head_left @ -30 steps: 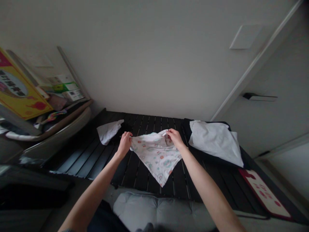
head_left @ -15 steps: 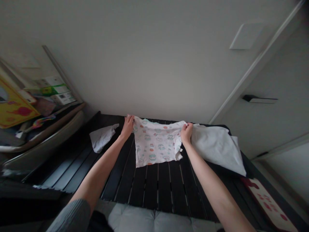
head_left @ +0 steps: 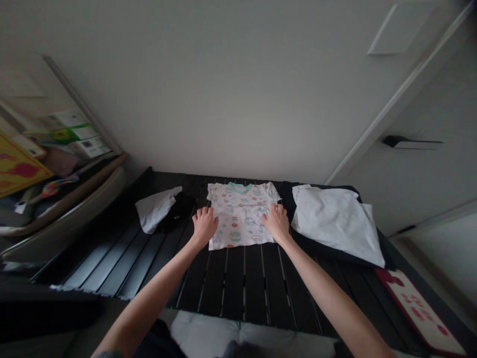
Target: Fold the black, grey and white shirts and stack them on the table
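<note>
A small white patterned shirt (head_left: 241,211) with a teal collar lies spread flat on the black slatted table (head_left: 238,283). My left hand (head_left: 204,225) rests on the shirt's lower left edge, fingers curled down onto the fabric. On the lower right side, my right hand (head_left: 276,222) presses the shirt with its fingers bent over the cloth. Neither hand lifts the garment.
A white cloth (head_left: 154,208) and a dark item (head_left: 177,213) lie left of the shirt. A white garment (head_left: 335,221) on dark fabric lies to the right. Shelves with boxes (head_left: 74,139) stand at left; a red-and-white mat (head_left: 421,311) at lower right.
The shirt, held up by its top corners earlier, now lies flat on the table. Both hands have slid down from its top edge to its lower part.
</note>
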Demonstrator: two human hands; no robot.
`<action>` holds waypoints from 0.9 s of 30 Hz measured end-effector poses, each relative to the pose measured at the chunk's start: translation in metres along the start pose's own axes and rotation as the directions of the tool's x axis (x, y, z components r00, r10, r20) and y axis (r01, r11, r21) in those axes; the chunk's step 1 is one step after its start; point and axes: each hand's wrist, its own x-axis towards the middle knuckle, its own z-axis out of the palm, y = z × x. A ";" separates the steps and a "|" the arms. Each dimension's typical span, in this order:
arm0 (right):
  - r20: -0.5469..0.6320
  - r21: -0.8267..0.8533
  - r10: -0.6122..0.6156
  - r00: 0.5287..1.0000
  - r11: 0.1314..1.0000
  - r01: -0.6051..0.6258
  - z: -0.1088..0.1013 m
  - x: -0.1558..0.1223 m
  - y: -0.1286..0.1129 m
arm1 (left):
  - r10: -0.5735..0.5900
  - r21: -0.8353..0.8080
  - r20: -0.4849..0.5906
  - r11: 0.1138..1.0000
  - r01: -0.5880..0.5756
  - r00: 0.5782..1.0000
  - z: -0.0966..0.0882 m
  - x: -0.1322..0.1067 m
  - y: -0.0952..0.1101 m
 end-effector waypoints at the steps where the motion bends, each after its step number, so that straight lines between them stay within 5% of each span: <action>1: 0.026 -0.013 0.015 1.000 1.000 -0.015 -0.003 -0.008 -0.001 | -0.035 0.013 0.013 0.999 0.035 0.999 -0.003 -0.011 0.001; 7: 0.129 -0.073 0.029 0.991 0.997 -0.019 -0.009 -0.043 0.003 | -0.082 0.002 0.127 0.997 0.083 0.989 -0.013 -0.057 0.010; 16: 0.186 -0.069 0.054 0.981 0.997 -0.042 -0.020 -0.061 0.023 | -0.060 -0.042 0.237 0.997 0.072 0.970 -0.014 -0.068 -0.006; 22: 0.231 -0.224 0.015 0.973 0.974 0.039 -0.035 -0.089 0.025 | 0.022 -0.093 0.433 0.996 0.020 0.901 -0.026 -0.084 -0.024; 27: 0.055 -0.254 -0.176 0.983 0.949 0.185 -0.042 -0.110 -0.006 | -0.035 -0.149 0.232 0.986 0.071 0.972 -0.022 -0.047 -0.032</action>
